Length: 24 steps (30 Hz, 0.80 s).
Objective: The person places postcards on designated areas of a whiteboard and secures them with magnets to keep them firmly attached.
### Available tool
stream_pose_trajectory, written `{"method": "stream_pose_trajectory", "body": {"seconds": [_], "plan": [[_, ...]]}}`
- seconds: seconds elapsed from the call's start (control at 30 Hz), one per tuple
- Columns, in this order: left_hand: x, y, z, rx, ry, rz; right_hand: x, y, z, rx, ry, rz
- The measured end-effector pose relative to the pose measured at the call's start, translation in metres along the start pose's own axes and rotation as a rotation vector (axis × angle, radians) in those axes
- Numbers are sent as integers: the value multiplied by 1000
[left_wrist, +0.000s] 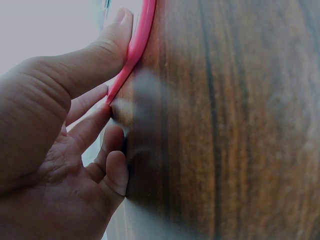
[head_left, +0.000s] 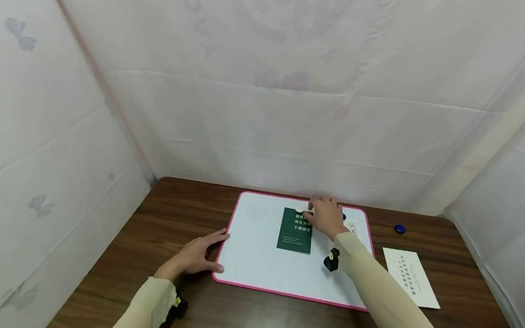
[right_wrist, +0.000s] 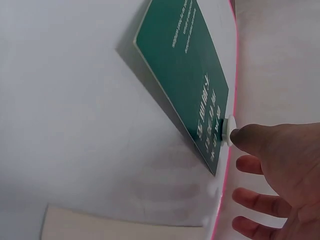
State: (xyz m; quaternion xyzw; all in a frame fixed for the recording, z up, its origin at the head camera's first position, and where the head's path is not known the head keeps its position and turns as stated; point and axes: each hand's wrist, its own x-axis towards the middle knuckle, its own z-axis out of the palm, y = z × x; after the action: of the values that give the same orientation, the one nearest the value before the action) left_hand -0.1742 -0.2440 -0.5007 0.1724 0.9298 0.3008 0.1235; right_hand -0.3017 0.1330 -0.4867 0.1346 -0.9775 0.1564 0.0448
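Note:
A whiteboard (head_left: 249, 267) with a pink frame lies on the wooden table. My left hand (head_left: 193, 254) rests at its left edge, thumb on the lower corner and fingertips against the frame (left_wrist: 142, 37). Over the upper part of the board, my right hand (head_left: 326, 217) pinches a white round magnet (right_wrist: 228, 131) at the top edge of a dark green card (head_left: 291, 234) with white writing. In the right wrist view one edge of this card stands off the board, casting a shadow. A pale card (head_left: 352, 228) lies beside it, mostly hidden by the right arm.
A blue magnet (head_left: 344, 217) shows at the top of the pale card. Right of the board lie another blue magnet (head_left: 399, 229) and a white printed card (head_left: 412, 278). White cloth (head_left: 265, 133) hangs behind the table and along its sides.

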Motion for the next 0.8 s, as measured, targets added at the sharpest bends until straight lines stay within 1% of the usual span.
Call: {"method": "stream_pose_trajectory", "body": {"seconds": [0.2, 0.4, 0.67, 0.8], "plan": [[1, -4, 0, -5, 3, 0, -4, 2, -7, -27, 3, -36], [2, -6, -1, -9, 3, -9, -6, 5, -9, -37, 6, -65], [1, -8, -1, -18, 6, -25, -7, 10, -5, -35, 12, -135], [-1, -7, -2, -17, 4, -27, -9, 11, -5, -25, 12, -157]]}}
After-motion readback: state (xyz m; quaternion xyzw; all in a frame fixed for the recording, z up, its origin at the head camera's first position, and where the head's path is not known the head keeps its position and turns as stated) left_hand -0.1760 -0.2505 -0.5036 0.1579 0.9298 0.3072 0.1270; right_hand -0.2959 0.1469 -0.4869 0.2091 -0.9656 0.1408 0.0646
